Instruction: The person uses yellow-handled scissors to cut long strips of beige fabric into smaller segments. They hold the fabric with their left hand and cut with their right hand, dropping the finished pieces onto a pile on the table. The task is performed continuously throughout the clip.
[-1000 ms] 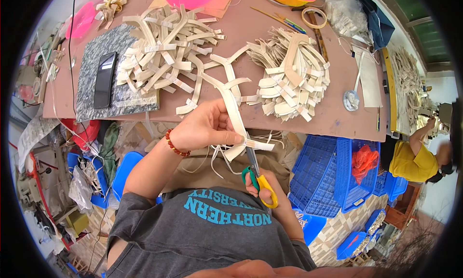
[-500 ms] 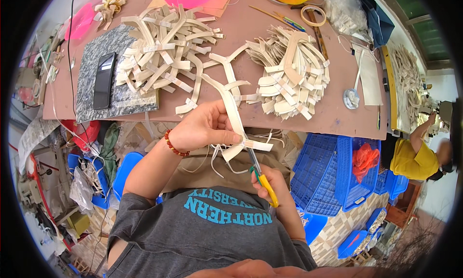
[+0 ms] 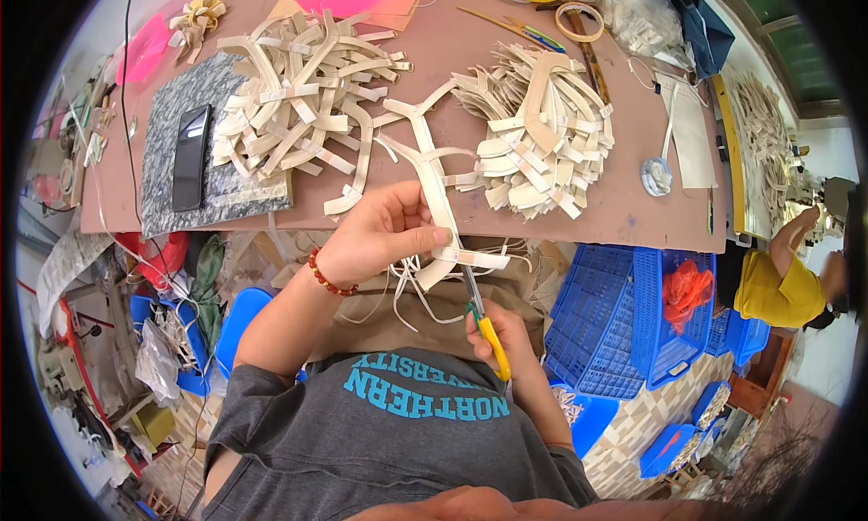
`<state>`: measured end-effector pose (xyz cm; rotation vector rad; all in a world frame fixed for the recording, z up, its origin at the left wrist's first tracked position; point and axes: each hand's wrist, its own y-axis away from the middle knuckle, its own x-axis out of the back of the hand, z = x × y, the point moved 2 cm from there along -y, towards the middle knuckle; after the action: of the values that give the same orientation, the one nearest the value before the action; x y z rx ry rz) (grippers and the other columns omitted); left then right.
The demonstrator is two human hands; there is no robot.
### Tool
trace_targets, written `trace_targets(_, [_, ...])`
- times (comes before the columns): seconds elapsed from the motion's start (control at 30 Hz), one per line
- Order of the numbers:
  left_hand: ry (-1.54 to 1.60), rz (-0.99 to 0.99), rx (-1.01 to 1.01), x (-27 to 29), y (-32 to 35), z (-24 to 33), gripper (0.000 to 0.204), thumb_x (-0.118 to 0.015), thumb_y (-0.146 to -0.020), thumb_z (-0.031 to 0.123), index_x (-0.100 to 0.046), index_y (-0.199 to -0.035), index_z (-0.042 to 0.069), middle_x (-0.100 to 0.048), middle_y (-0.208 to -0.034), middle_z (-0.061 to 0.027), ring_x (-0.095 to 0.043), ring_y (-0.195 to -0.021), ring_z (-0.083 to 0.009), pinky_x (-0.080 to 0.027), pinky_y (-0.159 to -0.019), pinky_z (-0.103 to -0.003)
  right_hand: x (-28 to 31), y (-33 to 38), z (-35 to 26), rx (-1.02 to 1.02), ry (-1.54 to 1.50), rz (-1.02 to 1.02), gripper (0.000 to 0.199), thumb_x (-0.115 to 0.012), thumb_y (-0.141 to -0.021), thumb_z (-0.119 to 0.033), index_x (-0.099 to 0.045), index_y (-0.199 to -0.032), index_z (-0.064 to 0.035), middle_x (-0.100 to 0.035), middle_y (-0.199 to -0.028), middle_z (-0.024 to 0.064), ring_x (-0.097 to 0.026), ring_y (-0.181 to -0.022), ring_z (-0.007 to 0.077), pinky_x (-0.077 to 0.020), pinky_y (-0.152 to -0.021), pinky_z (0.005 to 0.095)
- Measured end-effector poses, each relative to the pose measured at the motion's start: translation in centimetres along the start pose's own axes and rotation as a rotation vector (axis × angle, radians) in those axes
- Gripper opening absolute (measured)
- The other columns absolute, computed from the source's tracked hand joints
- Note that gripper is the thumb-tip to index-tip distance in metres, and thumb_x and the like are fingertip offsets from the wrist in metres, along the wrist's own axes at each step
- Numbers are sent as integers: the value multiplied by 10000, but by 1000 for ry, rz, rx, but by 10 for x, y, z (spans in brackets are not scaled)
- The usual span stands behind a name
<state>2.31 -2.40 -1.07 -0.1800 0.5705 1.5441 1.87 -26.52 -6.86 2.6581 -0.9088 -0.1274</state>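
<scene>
My left hand [image 3: 384, 236] pinches a cream forked fabric strap [image 3: 434, 196] between thumb and fingers, just beyond the table's near edge. Its short cross tab [image 3: 479, 259] sticks out to the right below my thumb. My right hand [image 3: 514, 333] is closed around scissors [image 3: 493, 345] with yellow and green handles. Their blades point up and away, meeting the strap by the cross tab; whether they are cutting cannot be made out. Thin pale strips [image 3: 402, 309] dangle beneath the strap. Another forked strap [image 3: 420, 112] lies on the table behind it.
Heaped straps form a left pile [image 3: 303, 96] and a right pile [image 3: 547, 150] on the brown table [image 3: 624, 205]. A black phone [image 3: 191, 155] rests on a grey speckled slab [image 3: 244, 191]. Blue crates [image 3: 592, 322] stand below right. A person in yellow [image 3: 778, 286] works farther right.
The strap's lower end and cross tab have shifted slightly left in the picture. The scissors have tilted a little, their handles moving left. Both hands keep their holds.
</scene>
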Motion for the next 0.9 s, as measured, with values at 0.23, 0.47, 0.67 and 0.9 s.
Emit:
trace_targets(0.23, [-52, -42, 5, -6, 2, -4, 256, -656, -786, -15, -555, -1019, 17, -621, -858, -13, -604, -772, -76, -504, -682, -218, -6, -7, -15, 53, -78, -106, 583, -546, -776, -639, -489, -839, -62, -468, -616, 3, -463, -539, 101, -384, -522, 237])
trace_targets(0.47, [-38, -15, -2, -7, 3, -3, 257, -656, -784, -18, -554, -1018, 12, -615, -853, -18, -606, -773, -80, -512, -677, -224, -9, -7, -13, -7, -150, -105, 584, -568, -764, -635, -497, -831, -59, -478, -621, 0, -467, -545, 87, -383, -519, 230])
trace_targets(0.67, [-30, -41, -1, -6, 3, -1, 274, -656, -779, -27, -556, -1031, 8, -615, -864, -26, -606, -778, -85, -508, -688, -226, -10, -5, -16, -36, -239, -101, 565, -605, -764, -591, -517, -806, -35, -494, -649, -1, -482, -583, 72, -395, -533, 221])
trace_targets(0.9, [-42, -79, 37, -6, 3, 2, 320, -654, -781, -31, -547, -1079, 6, -618, -853, -15, -599, -776, -68, -498, -704, -216, -10, -1, -10, -86, -235, -120, 511, -614, -796, -519, -521, -806, -16, -514, -707, 8, -500, -621, 72, -406, -562, 220])
